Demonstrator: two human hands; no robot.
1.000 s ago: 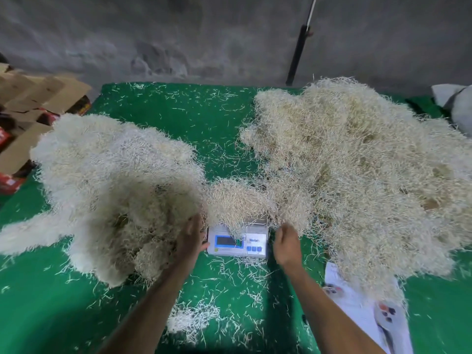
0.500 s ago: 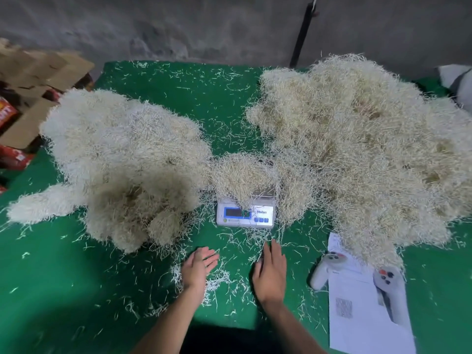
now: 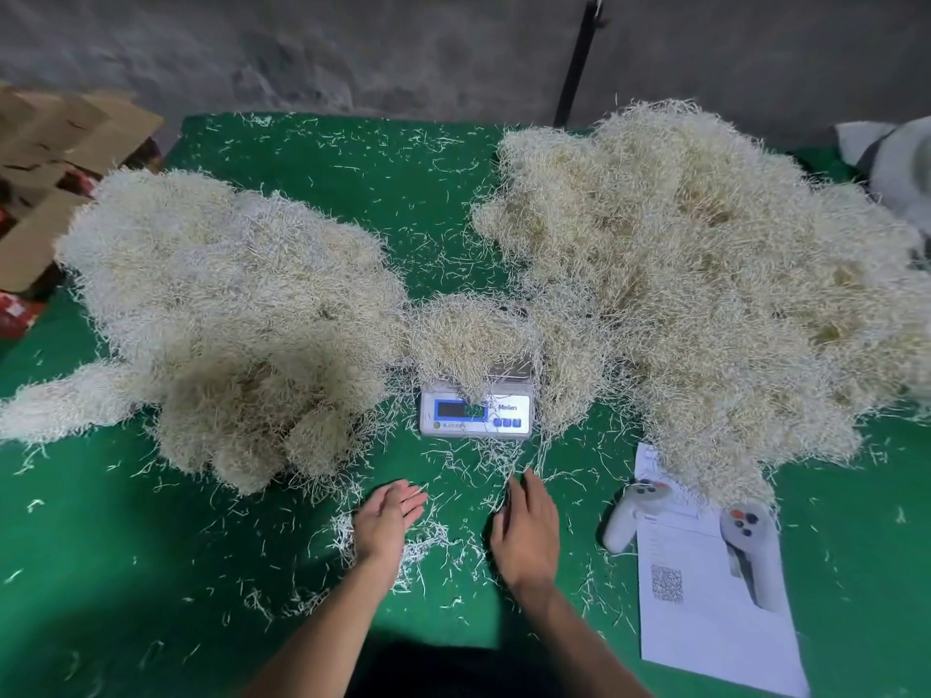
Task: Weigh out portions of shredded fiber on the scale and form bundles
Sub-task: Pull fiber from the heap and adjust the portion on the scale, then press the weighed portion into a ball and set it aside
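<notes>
A small white digital scale [image 3: 476,414] stands mid-table with a mound of pale shredded fiber [image 3: 466,337] heaped on its pan. A large fiber pile [image 3: 226,314] lies to its left and a bigger one [image 3: 705,284] to its right. Both my hands lie flat on the green cloth below the scale, fingers straight, holding nothing. My left hand [image 3: 385,521] rests on scattered loose shreds [image 3: 423,539]. My right hand [image 3: 529,528] rests palm down beside it.
A green cloth [image 3: 101,571] covers the table, strewn with stray shreds. Two white handheld controllers [image 3: 629,513] [image 3: 750,544] lie on a printed sheet [image 3: 705,612] at the right. Cardboard boxes [image 3: 55,158] stand at the far left. A dark pole [image 3: 577,63] leans on the back wall.
Both hands drew back from the sides of the scale to the cloth nearer me and now lie flat. The view shifted downward, revealing the controllers and the sheet.
</notes>
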